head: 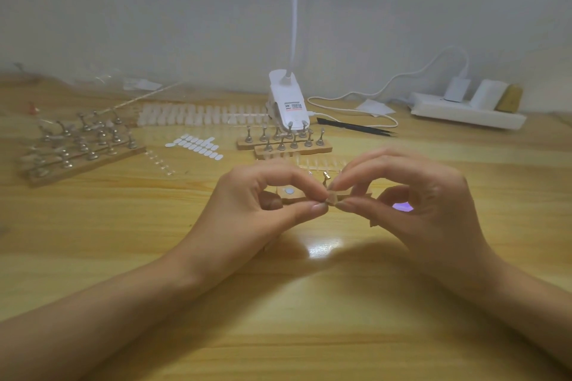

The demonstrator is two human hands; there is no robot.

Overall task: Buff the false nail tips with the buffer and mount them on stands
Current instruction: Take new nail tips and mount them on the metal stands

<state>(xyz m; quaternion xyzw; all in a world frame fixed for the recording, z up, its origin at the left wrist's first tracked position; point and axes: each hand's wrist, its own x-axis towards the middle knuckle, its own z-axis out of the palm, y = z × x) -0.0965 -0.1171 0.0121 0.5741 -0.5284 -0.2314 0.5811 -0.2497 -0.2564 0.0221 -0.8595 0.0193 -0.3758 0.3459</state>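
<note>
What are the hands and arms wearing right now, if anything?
The left hand and right hand are bare: no gloves or rings show. The left forearm and right forearm are bare too, with no sleeve, watch or bracelet in view. The left thumbnail looks short and unpainted.

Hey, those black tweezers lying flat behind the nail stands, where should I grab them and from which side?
Probably pinch the black tweezers mid-length across their narrow width, coming down from above on the near side. They lie flat on the table, and the white cable loops close behind and round the thin right end.
</note>
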